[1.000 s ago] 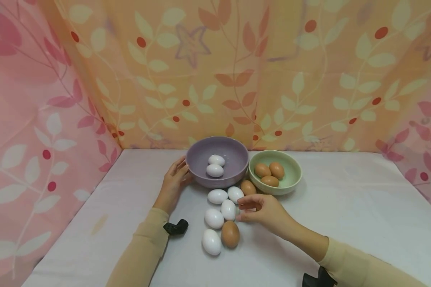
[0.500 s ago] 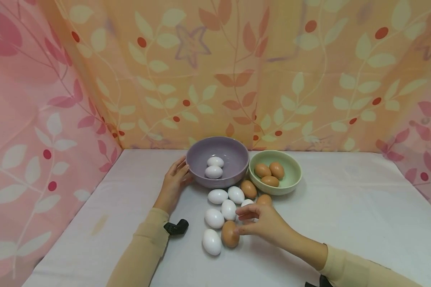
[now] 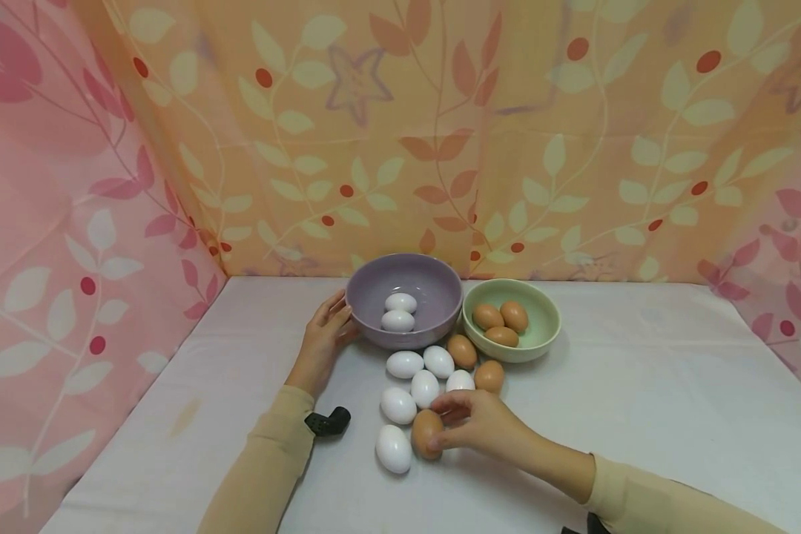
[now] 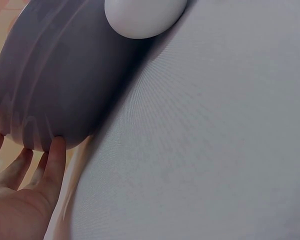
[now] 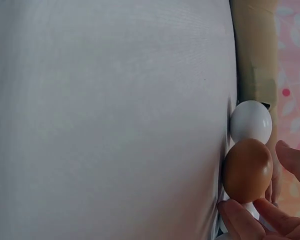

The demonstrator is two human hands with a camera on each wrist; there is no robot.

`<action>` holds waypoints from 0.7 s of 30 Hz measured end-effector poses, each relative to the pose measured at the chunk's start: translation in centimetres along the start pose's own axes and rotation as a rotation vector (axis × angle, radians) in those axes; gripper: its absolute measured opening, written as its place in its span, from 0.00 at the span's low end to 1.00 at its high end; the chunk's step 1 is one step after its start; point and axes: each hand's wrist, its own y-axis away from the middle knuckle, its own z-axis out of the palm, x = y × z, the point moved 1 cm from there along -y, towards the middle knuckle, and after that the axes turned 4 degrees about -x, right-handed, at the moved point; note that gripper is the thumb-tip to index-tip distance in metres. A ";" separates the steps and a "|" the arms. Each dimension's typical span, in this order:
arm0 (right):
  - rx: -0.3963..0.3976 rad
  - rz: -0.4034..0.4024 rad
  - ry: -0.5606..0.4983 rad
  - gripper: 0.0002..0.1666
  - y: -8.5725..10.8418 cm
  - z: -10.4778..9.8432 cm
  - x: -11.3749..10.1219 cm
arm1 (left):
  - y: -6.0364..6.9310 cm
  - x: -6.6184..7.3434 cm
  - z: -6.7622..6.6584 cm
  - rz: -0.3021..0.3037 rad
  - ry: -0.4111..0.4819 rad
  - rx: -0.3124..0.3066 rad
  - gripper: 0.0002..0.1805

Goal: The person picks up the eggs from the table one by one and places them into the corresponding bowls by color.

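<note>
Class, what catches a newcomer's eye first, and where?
The purple bowl near the far edge of the table stands out, two white eggs inside, the left hand against its side. Right of it, a smaller green bowl holds three brown eggs. In front, the right hand is at a loose brown egg.

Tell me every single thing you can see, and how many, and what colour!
Purple bowl: 1, purple, at the back
Green bowl: 1, pale green, right of the purple bowl
White eggs: 2, white, in the purple bowl
Brown eggs: 3, brown, in the green bowl
Loose white eggs: 6, white, before the bowls
Loose brown eggs: 3, brown, before the bowls
Tablecloth: 1, white, underneath
Leafy backdrop: 1, orange, behind; pink at both sides
Black pieces: 2, black, by the sleeves
Sleeves: 2, beige, on the arms
Left grip: 1, bare, touching the purple bowl
Right grip: 1, bare, at the nearest brown egg
</note>
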 end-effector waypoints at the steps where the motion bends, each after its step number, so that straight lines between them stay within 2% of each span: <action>1: -0.002 -0.001 0.004 0.27 0.0 0.1 0.0 | 0.0 0.0 0.0 -0.002 0.003 0.001 0.28; 13: 0.016 0.013 0.093 0.32 -0.1 0.9 0.0 | -0.1 0.0 0.0 0.004 0.003 0.009 0.28; 21: -0.003 -0.005 0.108 0.34 0.0 1.3 -0.1 | -0.2 0.0 0.1 -0.003 0.008 0.019 0.27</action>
